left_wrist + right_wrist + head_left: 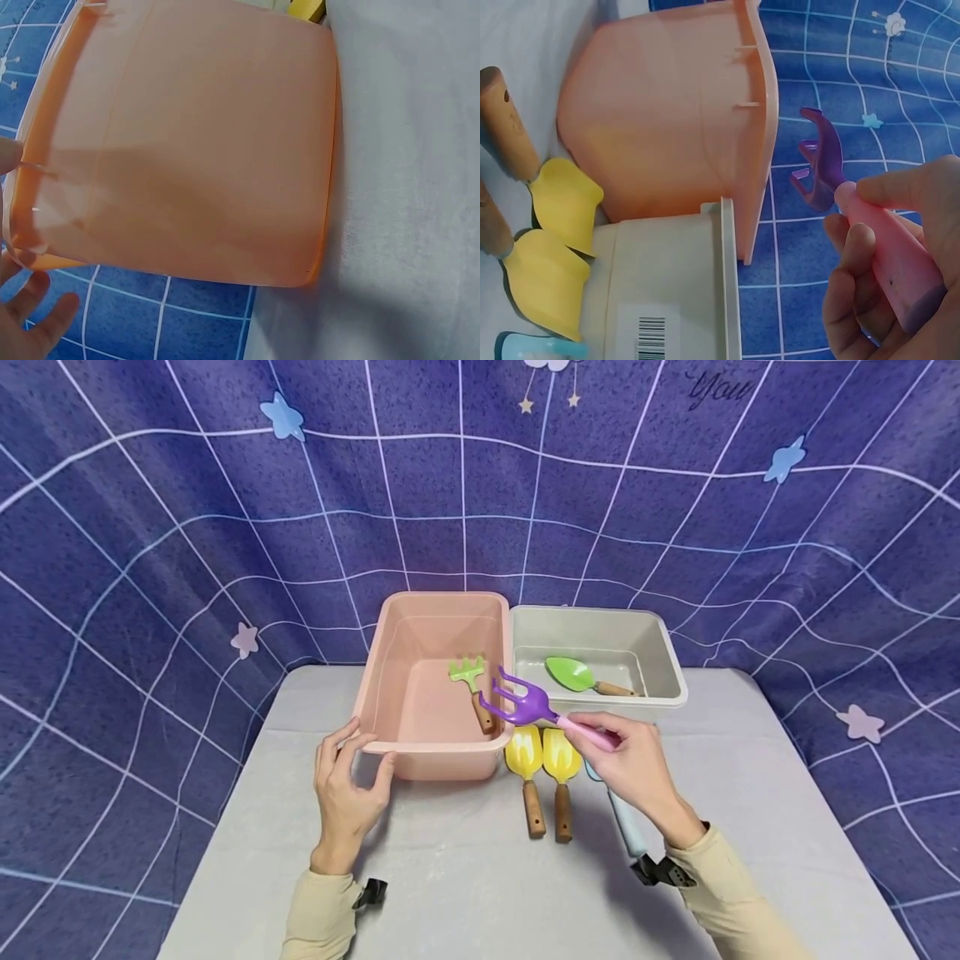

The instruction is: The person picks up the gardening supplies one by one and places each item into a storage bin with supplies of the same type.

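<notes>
Right hand [630,764]: fingers wrapped around the pink handle of the purple fork [529,703]. Left hand [348,802]: fingers bent at the near-left corner of the pink bin [442,747], gripping its rim. The fork is raised above the bench [450,877], near the bin's right rim. Its long axis runs diagonally, tines toward the person's left and away. Only the right wrist view shows the barcode [652,337] on the grey bin [660,277].

Smooth plastic pink bin [444,766]
</notes>
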Demonstrator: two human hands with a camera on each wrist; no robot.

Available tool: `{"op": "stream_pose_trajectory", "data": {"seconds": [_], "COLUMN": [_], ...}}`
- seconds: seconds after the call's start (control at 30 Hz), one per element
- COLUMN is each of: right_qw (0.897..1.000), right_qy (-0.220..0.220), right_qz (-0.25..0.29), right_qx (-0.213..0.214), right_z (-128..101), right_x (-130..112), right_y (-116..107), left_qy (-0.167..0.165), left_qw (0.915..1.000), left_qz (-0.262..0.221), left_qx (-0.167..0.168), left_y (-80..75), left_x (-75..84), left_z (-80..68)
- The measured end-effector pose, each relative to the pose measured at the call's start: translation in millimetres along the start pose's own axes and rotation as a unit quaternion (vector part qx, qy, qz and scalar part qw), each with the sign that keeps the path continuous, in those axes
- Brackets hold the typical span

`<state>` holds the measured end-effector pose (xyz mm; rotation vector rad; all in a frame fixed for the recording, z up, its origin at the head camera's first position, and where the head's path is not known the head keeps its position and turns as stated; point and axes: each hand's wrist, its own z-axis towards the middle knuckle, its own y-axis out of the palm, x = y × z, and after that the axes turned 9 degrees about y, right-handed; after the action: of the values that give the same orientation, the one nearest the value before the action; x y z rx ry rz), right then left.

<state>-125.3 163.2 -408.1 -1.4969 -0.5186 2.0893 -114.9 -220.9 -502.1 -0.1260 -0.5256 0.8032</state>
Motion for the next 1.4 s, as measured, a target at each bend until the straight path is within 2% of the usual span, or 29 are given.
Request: {"op": "stream_pose_trajectory", "data": {"seconds": [0.53, 0.9, 1.2, 1.4], "right_qw": [0.999, 0.999, 0.997, 0.997], "right_qy": [0.036, 0.039, 0.056, 0.055], "right_qz": [0.006, 0.007, 0.038, 0.049], "right_qx": [-0.022, -0.025, -0.043, -0.038], "right_z": [9.8, 17.1, 21.2, 24.1], "right_x": [-2.5, -7.2, -10.7, -11.9], "right_y": [2.4, 1.4, 7.3, 8.0], "left_qy": [-0.003, -0.004, -0.007, -0.011], "left_qw": [0.9999, 0.9999, 0.9998, 0.9998], "left_qz": [0.001, -0.003, -0.001, -0.002], "left_qx": [-0.016, -0.013, -0.019, -0.018], "left_y": [-2.9, -2.4, -2.1, -2.8], "left_x": [1.7, 0.3, 0.3, -0.4], "left_z": [-0.2, 0.1, -0.9, -1.3]}}
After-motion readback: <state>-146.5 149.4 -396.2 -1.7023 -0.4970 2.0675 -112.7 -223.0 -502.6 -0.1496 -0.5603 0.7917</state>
